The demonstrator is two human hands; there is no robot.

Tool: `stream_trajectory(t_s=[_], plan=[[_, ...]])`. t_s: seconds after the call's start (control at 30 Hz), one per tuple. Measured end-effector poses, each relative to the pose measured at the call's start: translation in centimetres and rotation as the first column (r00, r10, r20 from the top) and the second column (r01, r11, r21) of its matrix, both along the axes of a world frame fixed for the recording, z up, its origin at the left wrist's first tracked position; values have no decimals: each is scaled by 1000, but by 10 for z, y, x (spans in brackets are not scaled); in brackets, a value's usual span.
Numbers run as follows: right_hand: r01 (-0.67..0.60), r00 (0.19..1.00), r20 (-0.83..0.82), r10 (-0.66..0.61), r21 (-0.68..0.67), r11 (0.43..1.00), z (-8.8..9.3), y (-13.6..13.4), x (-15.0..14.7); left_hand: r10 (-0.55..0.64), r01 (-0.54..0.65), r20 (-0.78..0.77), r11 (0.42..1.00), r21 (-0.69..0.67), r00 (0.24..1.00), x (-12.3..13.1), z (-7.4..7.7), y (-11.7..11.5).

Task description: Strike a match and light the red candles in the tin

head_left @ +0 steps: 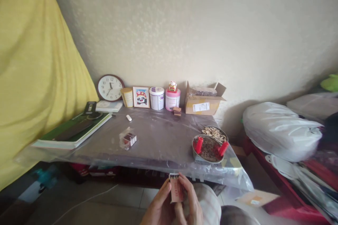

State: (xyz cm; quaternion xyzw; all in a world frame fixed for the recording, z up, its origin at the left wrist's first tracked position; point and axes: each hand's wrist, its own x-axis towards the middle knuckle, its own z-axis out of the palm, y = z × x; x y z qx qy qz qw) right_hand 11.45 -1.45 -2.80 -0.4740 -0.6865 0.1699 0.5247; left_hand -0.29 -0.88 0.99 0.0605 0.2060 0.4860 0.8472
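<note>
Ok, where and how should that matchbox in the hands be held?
The matchbox is probably best gripped by its long sides, coming from left and right as the left hand and right hand do: it is oblong, and its far end is open, exposing dark match heads.

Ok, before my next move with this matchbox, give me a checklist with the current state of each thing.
1. Matchbox held on both sides: ok, left grip and right grip are both on it.
2. Matchbox end open: ok, dark match tips show at the far end.
3. Number of matches inside: cannot tell, most are hidden.
4. Matchbox above the table: not ok, it is in front of the near edge.
5. Loose matchsticks uncovered: ok, they lie exposed behind the two red tubes.
</note>
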Motion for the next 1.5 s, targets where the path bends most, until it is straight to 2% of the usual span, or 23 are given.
stream_trajectory(t_s=[0.13,0.27,0.43,0.6,0.83,1.0,1.27,1.5], plan=[[-89,989,-132,70,-143,986,15,-7,10,19,-22,66,999,36,998,-2,0,-3],[-195,981,-46,189,-241,951,39,-4,26,8,-8,71,1000,1,997,-4,-6,-3],[-184,976,98,194,-101,978,58,12,33,-21,22,11,999,-29,1000,-5,-17,-3],[-199,933,293,208,-63,978,57,21,33,-81,76,-80,995,-61,994,-6,-20,-3],[-233,861,429,274,-145,961,59,22,37,-74,49,-192,990,-130,979,-8,-8,-3],[-295,816,478,325,-138,945,62,24,39,-90,60,-221,989,-139,971,-9,-6,-2],[-323,769,529,359,-163,932,65,28,39,-117,81,-205,981,-178,972,-9,-7,2],[-358,752,537,382,-154,921,61,31,40,-136,107,-235,985,-133,963,-10,-9,3]])
